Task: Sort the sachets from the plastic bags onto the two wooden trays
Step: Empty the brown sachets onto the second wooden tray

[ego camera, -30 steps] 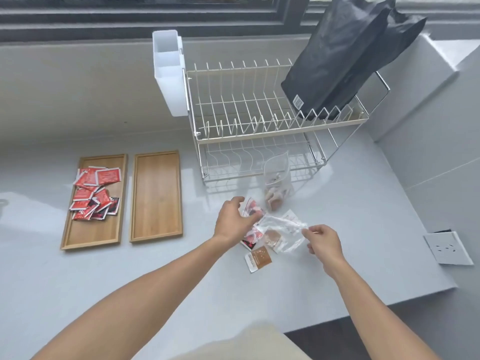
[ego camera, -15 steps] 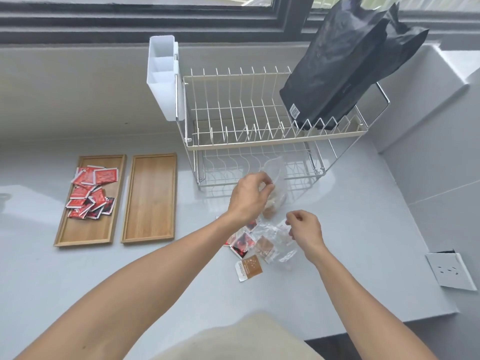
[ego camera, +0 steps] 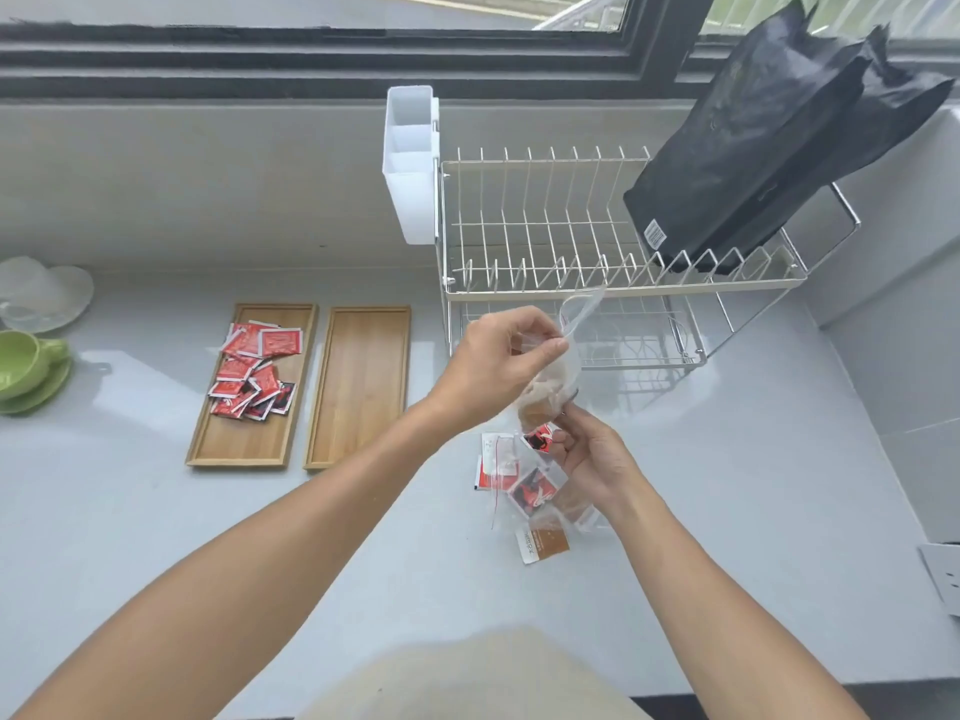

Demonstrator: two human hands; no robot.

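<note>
Grey and glossy, the tabletop [ego camera: 156, 511] carried everything I had to work with. At its back stood the wire dish rack [ego camera: 571, 241], a black foil bag [ego camera: 769, 148] leaning in its top tier and a white cutlery holder [ego camera: 410, 163] hung on its left end. To the left of the rack lay the two wooden trays side by side: the left tray [ego camera: 244, 444] held a loose heap of red sachets [ego camera: 254, 368] in its far half, while the right tray [ego camera: 358, 387] was bare.

I judged the step in hand to be emptying a second bag. My left hand [ego camera: 498, 371] was closed, pinching the upper part of a clear plastic bag [ego camera: 556, 376] held upright above the tabletop in front of the rack, its mouth gaping open at the top. My right hand [ego camera: 592, 459] was curled at the bag's bottom; I could not tell whether it truly gripped the plastic or only steadied it. The bag looked thin and crinkled, with brownish sachets bunched in its lower end.

Beneath my hands lay another clear bag [ego camera: 519, 475], flattened, with red-and-black sachets showing through it, and one brown sachet [ego camera: 545, 545] lay just beside it, nearest me.

The next move, as I judged it, called for tipping or reaching into the held bag to free the brown sachets, then carrying them to the bare tray, apart from the red ones.
</note>
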